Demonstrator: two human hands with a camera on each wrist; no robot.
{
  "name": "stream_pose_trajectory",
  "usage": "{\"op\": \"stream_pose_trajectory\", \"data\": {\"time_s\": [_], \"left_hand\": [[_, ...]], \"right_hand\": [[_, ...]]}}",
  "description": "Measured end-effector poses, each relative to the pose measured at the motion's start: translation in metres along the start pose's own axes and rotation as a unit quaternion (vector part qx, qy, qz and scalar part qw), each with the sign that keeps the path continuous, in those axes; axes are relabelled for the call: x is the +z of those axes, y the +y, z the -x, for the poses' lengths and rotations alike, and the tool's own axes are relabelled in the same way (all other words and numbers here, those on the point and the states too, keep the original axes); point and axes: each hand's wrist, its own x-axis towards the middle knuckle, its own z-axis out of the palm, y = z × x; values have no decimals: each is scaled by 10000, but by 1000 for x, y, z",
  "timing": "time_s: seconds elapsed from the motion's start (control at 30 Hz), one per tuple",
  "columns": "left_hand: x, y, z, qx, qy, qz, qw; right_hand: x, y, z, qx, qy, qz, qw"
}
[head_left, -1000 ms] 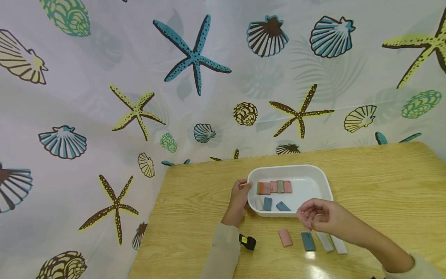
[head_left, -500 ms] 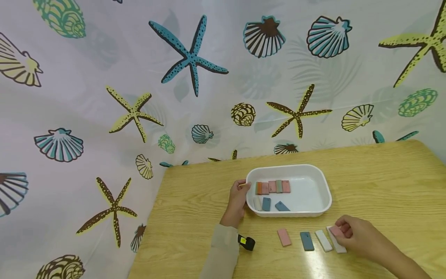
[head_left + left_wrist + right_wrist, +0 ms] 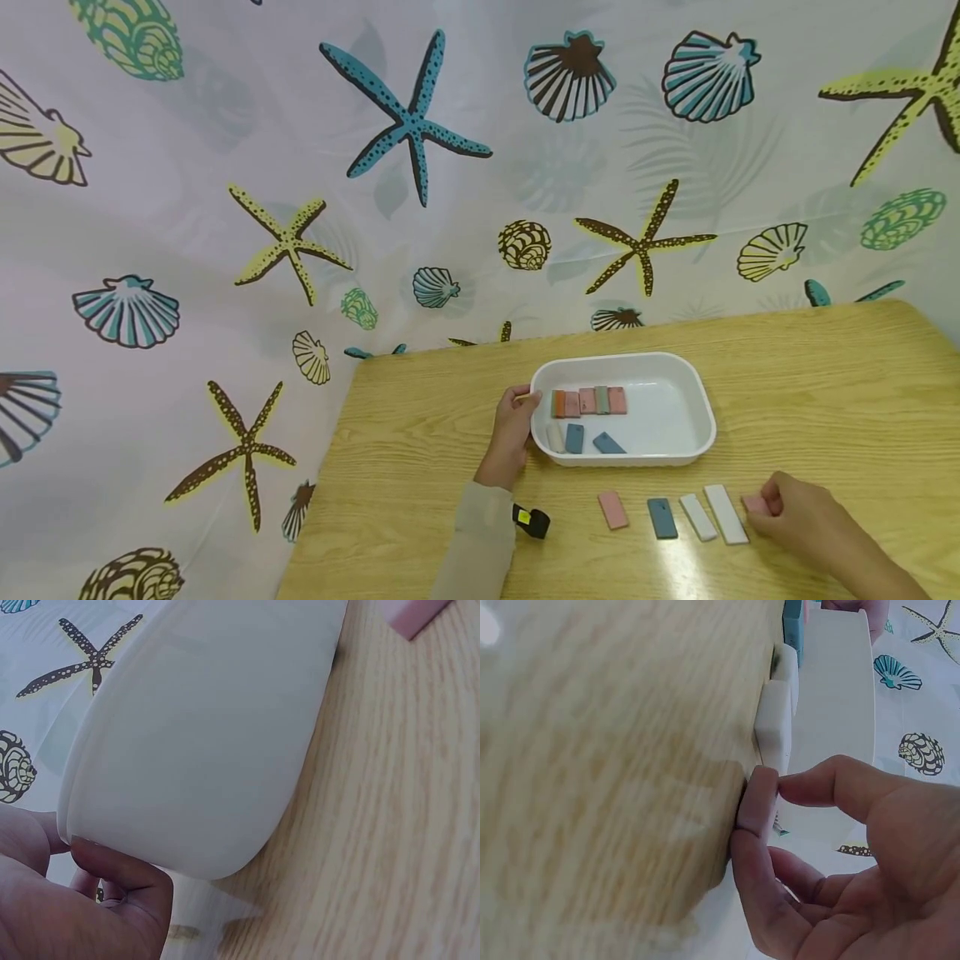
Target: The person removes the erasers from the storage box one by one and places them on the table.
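Note:
My left hand (image 3: 512,433) grips the left end of a white plastic tray (image 3: 667,418), thumb at the rim. In the left wrist view the thumb and curled fingers are on the tray wall (image 3: 195,742). My right hand (image 3: 806,521) pinches a small pink eraser (image 3: 759,801) between thumb and finger, down at the wooden tabletop. That eraser is to the right of a row in front of the tray: a long white eraser (image 3: 725,514), a shorter white one (image 3: 698,517), a blue eraser (image 3: 662,518) and another pink eraser (image 3: 612,509).
Inside the tray, pink, green and orange erasers (image 3: 588,402) line the left back, with blue erasers (image 3: 574,438) and an off-white one (image 3: 555,437) in front. A black strap (image 3: 532,522) is at the left wrist. A shell-printed cloth (image 3: 465,167) hangs behind the table.
My right hand has carried the pink eraser from the tray's front edge, over the long white eraser, down to the table on its right. The left hand keeps its grip on the tray.

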Motion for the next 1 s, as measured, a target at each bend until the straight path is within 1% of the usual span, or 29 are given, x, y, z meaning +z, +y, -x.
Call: {"op": "stream_pose_trajectory", "data": {"time_s": [0.17,0.33,0.53,0.67,0.8,0.9,1.0], "left_hand": [[-1,0,-1,-4,19,-22,10000],[-2,0,-1,-8,1,-43,10000],[-3,2,0,-22,-95,64,9999],[-2,9,5,-65,-192,14,9998],[1,21,16,-76,-245,-79,9996],[3,25,22,-35,-226,-79,9997],[3,26,24,-4,-229,-56,9997]], "right_hand": [[3,-3,1,153,-63,-82,9998],[5,-4,3,179,-58,-131,9997],[3,-4,3,209,-244,-247,9992],[-1,-6,3,202,-362,-206,9989],[-10,-12,2,108,-431,28,9990],[-21,-19,0,-11,-226,219,9995],[-31,-33,-3,-156,148,232,9995]]}}
